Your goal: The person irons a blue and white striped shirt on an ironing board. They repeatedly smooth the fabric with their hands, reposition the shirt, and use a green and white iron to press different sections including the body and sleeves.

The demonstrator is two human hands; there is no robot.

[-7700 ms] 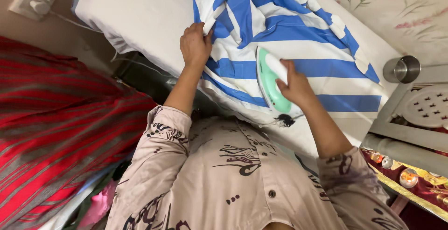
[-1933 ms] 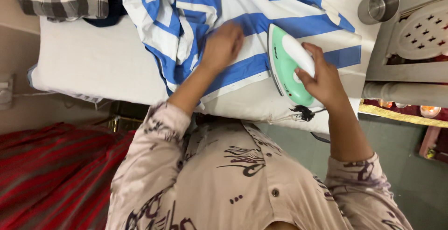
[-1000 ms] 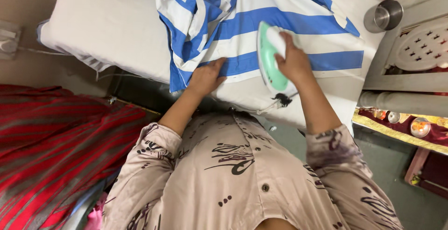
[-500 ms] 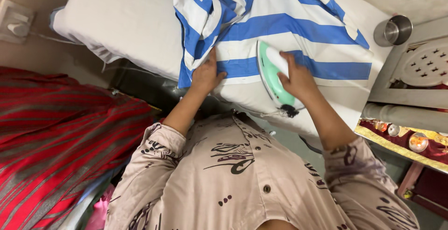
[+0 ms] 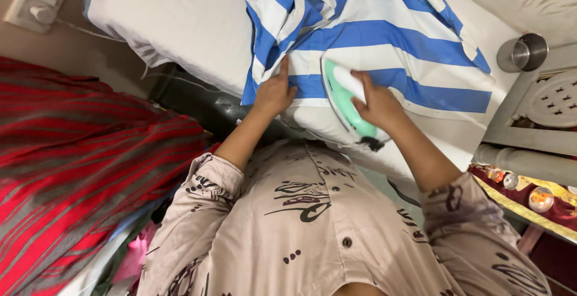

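Note:
A blue and white striped garment (image 5: 384,37) lies spread over a white padded ironing surface (image 5: 180,25). My right hand (image 5: 375,100) grips the white handle of a mint green and white iron (image 5: 342,94), which rests flat on the garment's lower edge. My left hand (image 5: 274,91) presses flat on the cloth just left of the iron, fingers pointing up toward the bunched folds of the garment.
A steel cup (image 5: 523,52) stands at the right end of the surface, beside a pale perforated chair back (image 5: 553,100). A wall socket with a plug (image 5: 33,10) is at upper left. Red striped fabric (image 5: 78,170) lies to my left. Small lit lamps (image 5: 538,198) sit at lower right.
The iron has slid slightly left along the garment's lower edge under my right hand. My left hand stays pressed on the cloth beside it. The camera view shifted a little.

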